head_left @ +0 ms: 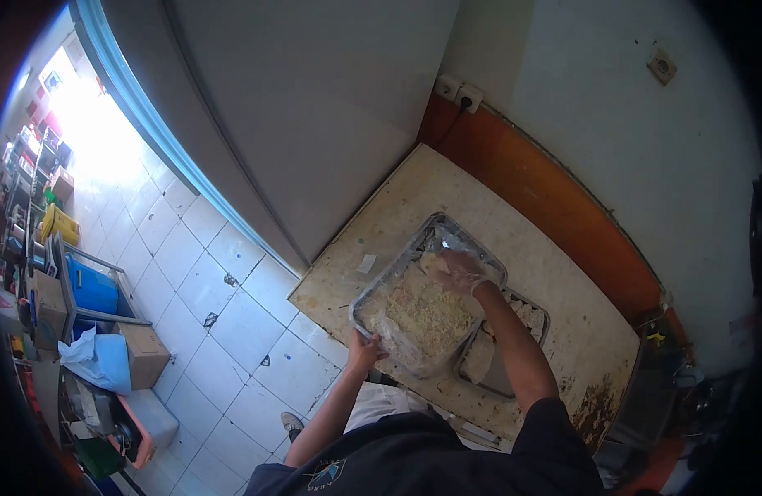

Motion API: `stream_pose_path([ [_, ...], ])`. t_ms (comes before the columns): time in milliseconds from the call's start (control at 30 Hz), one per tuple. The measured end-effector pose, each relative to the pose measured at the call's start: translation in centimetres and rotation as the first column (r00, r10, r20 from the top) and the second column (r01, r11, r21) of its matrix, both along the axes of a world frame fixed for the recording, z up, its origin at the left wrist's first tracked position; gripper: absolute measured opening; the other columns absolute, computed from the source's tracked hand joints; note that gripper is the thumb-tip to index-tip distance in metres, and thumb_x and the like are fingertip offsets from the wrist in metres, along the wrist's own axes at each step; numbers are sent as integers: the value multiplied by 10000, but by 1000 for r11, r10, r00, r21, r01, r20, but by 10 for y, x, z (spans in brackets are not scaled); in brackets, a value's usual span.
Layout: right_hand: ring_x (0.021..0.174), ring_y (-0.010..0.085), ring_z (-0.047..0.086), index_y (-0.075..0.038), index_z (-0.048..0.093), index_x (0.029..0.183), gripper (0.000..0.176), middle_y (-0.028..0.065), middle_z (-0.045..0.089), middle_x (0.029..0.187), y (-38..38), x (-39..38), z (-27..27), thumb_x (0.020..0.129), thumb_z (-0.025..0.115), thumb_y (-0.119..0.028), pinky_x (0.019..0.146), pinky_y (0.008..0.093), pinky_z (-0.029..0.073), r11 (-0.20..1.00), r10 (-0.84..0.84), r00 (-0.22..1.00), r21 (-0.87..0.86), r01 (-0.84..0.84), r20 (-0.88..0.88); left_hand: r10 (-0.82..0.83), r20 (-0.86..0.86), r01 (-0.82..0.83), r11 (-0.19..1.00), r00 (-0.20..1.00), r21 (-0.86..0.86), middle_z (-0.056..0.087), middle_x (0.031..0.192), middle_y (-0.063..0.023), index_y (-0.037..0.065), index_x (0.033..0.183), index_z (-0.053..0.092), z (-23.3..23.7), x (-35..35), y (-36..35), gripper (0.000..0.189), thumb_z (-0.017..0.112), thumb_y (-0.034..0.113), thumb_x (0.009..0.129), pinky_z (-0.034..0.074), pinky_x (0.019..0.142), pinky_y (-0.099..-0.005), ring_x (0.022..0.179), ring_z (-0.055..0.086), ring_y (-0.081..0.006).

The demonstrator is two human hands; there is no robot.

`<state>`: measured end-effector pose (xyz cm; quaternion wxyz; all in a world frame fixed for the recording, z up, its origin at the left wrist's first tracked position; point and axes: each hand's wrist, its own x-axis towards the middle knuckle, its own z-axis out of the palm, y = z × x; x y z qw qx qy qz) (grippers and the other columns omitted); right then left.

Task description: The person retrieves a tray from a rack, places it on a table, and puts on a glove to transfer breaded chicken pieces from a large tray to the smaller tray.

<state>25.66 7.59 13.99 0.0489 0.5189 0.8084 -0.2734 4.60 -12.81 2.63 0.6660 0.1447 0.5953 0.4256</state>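
A metal tray (506, 277) lined with clear plastic stands on the worn table and holds a bed of pale, coarse crumbs (426, 314). My left hand (365, 350) is closed around the tray's near left corner. My right hand (465, 274), in a clear plastic glove, reaches into the far right part of the tray and touches the crumbs. A pale piece (432, 263) lies at its fingertips, too blurred to name. Those fingers are blurred as well. Just right of this tray, a second, shallower tray (547, 318) holds flat pale pieces, partly hidden by my right forearm.
The worn table (579, 306) meets an orange wall panel (530, 174) behind and a large grey panel (315, 99) at left. A plug sits in a socket (469, 99). Across the tiled floor (240, 306) are a blue crate (93, 285), a cardboard box (143, 355) and cluttered shelves.
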Motion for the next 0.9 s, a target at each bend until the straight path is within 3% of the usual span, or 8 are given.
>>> stream_pose_path([
  [267, 976, 285, 586, 8, 490, 1174, 619, 163, 610, 1039, -27, 26, 33, 778, 610, -453, 841, 350, 446, 912, -388, 859, -7, 410, -334, 15, 19, -15, 1000, 1000, -11, 441, 1236, -117, 167, 1325, 230, -4, 1, -4, 490, 465, 65, 907, 578, 680, -384, 1012, 548, -273],
  [333, 925, 230, 591, -12, 528, 1148, 504, 84, 614, 1005, -36, 33, 4, 833, 585, -401, 823, 342, 459, 771, -620, 276, -504, 391, -734, -1, 19, 1, 1000, 1000, -7, 443, 1234, -114, 172, 1330, 223, 4, 0, -3, 495, 465, 73, 910, 574, 682, -385, 1011, 548, -271],
  [467, 959, 189, 571, -18, 536, 1132, 423, 54, 594, 1033, -61, 59, -43, 867, 564, -346, 823, 325, 465, 683, -698, 218, -542, 490, -682, -17, 11, 17, 999, 1000, 27, 454, 1225, -107, 184, 1340, 227, -4, 0, -5, 502, 470, 90, 911, 563, 680, -385, 1014, 546, -266],
  [533, 985, 170, 557, -17, 535, 1126, 401, 63, 584, 1047, -85, 68, -37, 874, 558, -328, 825, 315, 470, 501, -806, -196, -819, 279, -559, -50, 25, 49, 998, 998, 37, 462, 1217, -105, 184, 1339, 238, -7, -4, -6, 500, 474, 89, 908, 562, 679, -384, 1011, 547, -264],
  [633, 973, 168, 564, -48, 514, 1143, 342, 63, 587, 1053, -127, 114, -21, 891, 543, -277, 834, 307, 470, 469, -755, -377, -844, 261, -537, -67, -29, 69, 996, 997, 63, 492, 1180, -89, 178, 1333, 269, -4, -3, -7, 490, 490, 95, 904, 556, 667, -374, 945, 574, -241],
  [767, 943, 170, 578, -48, 479, 1189, 381, 55, 586, 1056, -188, 190, -17, 901, 531, -292, 808, 308, 482, 453, -735, -258, -737, 501, -627, -96, 0, 96, 994, 995, 44, 505, 1152, -86, 164, 1327, 278, -7, -2, -8, 477, 497, 118, 906, 553, 672, -359, 931, 577, -228],
  [833, 945, 167, 574, -46, 420, 1265, 469, 47, 584, 1057, -215, 210, -44, 906, 524, -329, 784, 304, 482, 312, -847, -155, -711, 630, -509, -83, -11, 84, 996, 996, 41, 510, 1139, -86, 157, 1322, 284, -4, -3, -9, 468, 499, 127, 908, 552, 675, -354, 929, 577, -224],
  [900, 982, 176, 562, -54, 384, 1304, 520, 62, 579, 1087, -231, 218, -79, 906, 514, -362, 803, 313, 471, 307, -881, -80, -694, 650, -465, -71, -24, 72, 996, 997, 49, 519, 1117, -85, 147, 1306, 298, -5, -1, -8, 440, 495, 142, 912, 551, 671, -346, 900, 586, -219],
])
